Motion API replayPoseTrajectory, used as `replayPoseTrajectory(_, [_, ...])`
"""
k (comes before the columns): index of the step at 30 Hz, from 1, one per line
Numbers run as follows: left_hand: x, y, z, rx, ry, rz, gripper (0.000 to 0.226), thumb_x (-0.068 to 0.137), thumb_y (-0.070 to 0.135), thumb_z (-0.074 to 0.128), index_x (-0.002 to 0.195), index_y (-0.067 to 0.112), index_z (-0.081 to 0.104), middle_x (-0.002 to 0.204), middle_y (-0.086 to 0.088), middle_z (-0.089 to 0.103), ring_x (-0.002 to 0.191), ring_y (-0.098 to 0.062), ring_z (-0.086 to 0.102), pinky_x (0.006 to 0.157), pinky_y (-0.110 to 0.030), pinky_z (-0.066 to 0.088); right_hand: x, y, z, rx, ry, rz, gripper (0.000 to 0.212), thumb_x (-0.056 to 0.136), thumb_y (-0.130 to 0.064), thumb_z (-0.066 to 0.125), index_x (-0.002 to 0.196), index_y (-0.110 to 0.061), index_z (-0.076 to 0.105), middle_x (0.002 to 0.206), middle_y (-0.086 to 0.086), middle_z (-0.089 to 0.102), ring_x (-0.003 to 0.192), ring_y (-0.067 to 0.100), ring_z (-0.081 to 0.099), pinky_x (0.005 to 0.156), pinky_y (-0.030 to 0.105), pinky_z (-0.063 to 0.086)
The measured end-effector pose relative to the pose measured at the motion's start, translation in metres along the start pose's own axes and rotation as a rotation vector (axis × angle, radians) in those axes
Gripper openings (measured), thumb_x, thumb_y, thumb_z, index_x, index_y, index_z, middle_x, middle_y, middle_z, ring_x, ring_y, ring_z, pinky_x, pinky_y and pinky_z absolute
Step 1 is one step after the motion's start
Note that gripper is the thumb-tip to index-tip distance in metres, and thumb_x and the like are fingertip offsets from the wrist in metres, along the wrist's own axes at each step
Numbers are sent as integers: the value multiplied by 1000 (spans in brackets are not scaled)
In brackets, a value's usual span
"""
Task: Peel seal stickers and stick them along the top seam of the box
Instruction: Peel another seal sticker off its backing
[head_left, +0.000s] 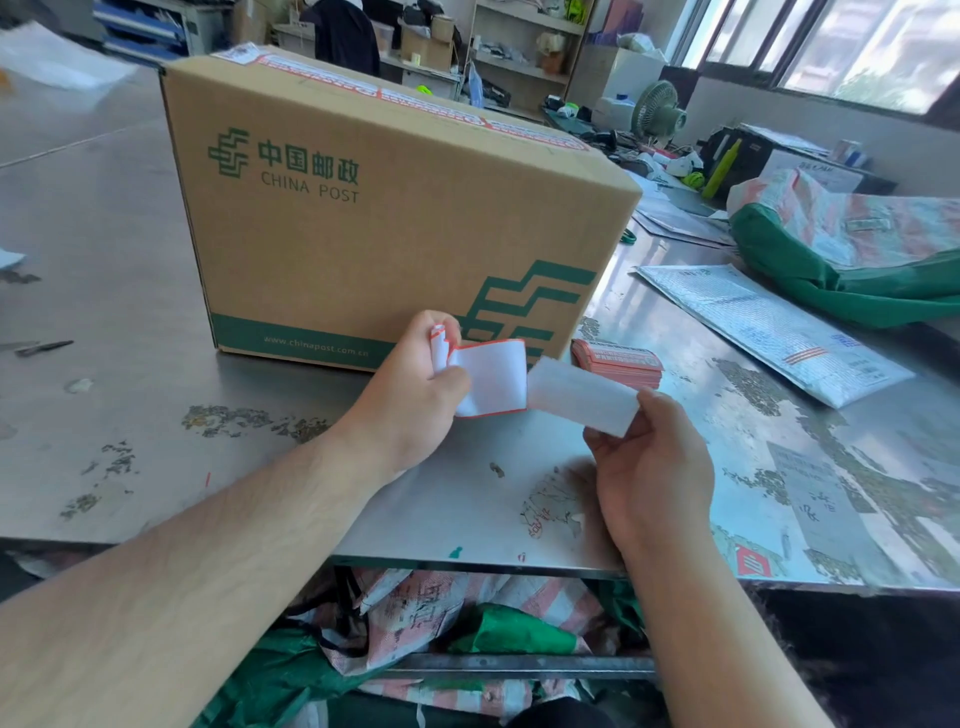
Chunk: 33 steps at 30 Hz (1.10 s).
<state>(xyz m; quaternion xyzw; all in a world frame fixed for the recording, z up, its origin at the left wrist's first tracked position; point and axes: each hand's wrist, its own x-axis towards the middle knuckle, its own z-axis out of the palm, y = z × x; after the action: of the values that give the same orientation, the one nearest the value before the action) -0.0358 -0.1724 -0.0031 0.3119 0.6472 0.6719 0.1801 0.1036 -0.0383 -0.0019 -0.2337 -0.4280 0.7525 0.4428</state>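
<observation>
At the far left a small dark tool (44, 347) lies on the scuffed steel table (130, 291); it is too blurred to tell what it is. One brown cardboard box (395, 208), printed in green with "CHINA POST", stands on the table, set back from the near edge. Along its top seam runs a row of stuck stickers (431, 106), red and white. The steep angle shows at least three, and the far end is too foreshortened to count.

In front of the box's lower right corner, the left hand (415, 400) has thumb and curled fingers clamped on one loose sticker (491, 382), white with a red edge, its printed face turned away. A small curled scrap (440, 340) sits at the fingertips.

The right hand (649, 467) pinches the end of one plain white backing strip (582, 397) under its thumb; the fingertips are hidden behind the strip. Strip and sticker meet between the hands.

Just right of the box lies one stack of red stickers (618, 364), partly hidden by the strip. Further right lie one white padded mailer (769, 332), its print illegible, and one green mail sack (857, 291), cut off by the frame edge.
</observation>
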Motion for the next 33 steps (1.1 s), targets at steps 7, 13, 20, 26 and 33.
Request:
replayPoseTrajectory(7, [-2,2,1,-108,4,-19,34,73,14,41,100,34,43,87,-2,46,61,-10,40,52,-24,31,2,-1,-1,44,69,29,31,98,-11,46,67,-11,51,56,4,50,67,29,63,56,26,45])
replayPoseTrajectory(13, [-6,4,4,-101,-33,54,48,82,31,72,122,22,47,78,8,53,56,3,50,56,-16,45,1,-2,0,27,56,42,28,98,-13,47,71,-11,52,57,3,50,69,28,62,59,28,45])
replayPoseTrajectory(20, [-7,5,3,-62,-67,65,13,101,13,50,107,20,60,81,5,61,65,-2,57,64,-16,50,0,-1,2,12,31,48,34,99,-12,47,66,-15,56,55,0,51,60,21,54,62,31,44])
replayPoseTrajectory(26, [-7,8,2,-66,-77,86,13,103,16,47,108,22,58,74,2,71,49,-12,52,51,-21,44,0,2,0,-81,-17,26,26,100,-10,47,80,-14,63,57,-1,57,57,15,55,64,31,43])
replayPoseTrajectory(33, [-6,12,5,-113,-73,7,40,85,54,59,103,19,66,87,0,69,46,4,50,50,-11,35,-6,4,-6,-199,-264,-63,39,69,-44,84,91,-12,79,95,20,68,95,32,54,85,46,42])
